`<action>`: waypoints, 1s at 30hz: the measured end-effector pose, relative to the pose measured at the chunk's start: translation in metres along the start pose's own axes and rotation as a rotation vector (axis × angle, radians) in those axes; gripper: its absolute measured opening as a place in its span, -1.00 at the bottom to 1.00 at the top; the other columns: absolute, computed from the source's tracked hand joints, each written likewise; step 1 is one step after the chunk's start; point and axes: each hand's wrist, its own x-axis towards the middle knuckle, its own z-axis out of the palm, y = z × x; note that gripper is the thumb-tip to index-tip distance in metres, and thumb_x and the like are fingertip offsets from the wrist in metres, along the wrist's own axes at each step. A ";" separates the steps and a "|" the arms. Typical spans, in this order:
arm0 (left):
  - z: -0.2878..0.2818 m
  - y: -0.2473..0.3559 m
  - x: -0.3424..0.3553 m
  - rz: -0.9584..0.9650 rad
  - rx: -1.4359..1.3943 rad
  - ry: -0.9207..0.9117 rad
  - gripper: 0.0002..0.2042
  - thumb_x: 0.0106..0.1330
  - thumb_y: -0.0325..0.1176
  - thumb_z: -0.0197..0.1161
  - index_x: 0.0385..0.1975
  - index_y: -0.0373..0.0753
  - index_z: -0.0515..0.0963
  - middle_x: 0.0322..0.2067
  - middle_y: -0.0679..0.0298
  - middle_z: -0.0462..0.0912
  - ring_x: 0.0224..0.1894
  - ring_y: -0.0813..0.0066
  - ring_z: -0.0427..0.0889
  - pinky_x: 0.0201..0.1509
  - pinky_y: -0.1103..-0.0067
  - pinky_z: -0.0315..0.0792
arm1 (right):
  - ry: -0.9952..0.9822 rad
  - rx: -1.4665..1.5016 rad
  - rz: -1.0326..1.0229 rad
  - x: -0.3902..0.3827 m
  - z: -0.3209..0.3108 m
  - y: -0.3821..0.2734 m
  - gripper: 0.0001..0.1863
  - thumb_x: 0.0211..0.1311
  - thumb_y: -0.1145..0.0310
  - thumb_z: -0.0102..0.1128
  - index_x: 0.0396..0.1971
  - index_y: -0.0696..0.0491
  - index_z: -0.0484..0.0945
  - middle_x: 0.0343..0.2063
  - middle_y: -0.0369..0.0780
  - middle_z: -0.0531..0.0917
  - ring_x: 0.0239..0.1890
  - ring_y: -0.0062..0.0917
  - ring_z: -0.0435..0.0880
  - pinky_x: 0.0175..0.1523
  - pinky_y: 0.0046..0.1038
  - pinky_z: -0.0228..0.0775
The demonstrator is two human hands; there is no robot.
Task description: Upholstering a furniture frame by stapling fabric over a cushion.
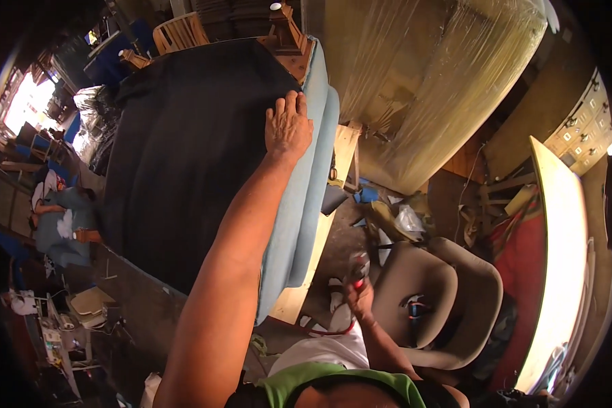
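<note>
An upturned piece of furniture with light blue upholstery lies before me, its underside covered by black cloth. My left hand rests flat on the cloth along its right edge, fingers extended toward the wooden corner block and turned wooden leg. Low on the right, my right hand is wrapped round a grey and red staple gun, held away from the furniture. The tool is somewhat blurred. A red hose runs near my lap.
A wooden plank supports the furniture. Beside my right arm stands a brown padded chair. Plastic-wrapped furniture rises at the far right, a pale board leans nearer. Scraps litter the floor; a blue upholstered piece sits left.
</note>
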 end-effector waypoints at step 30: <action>0.003 0.002 -0.003 -0.040 -0.038 0.116 -0.62 0.30 -0.34 0.09 0.12 -0.22 0.52 0.29 0.31 0.42 0.16 0.45 0.42 0.20 0.40 0.32 | -0.503 -0.591 -0.443 0.337 0.113 -0.441 -0.45 0.28 -0.13 0.30 -0.34 0.18 0.59 -0.63 -0.35 0.59 -0.55 -0.66 0.51 -0.43 -0.47 0.36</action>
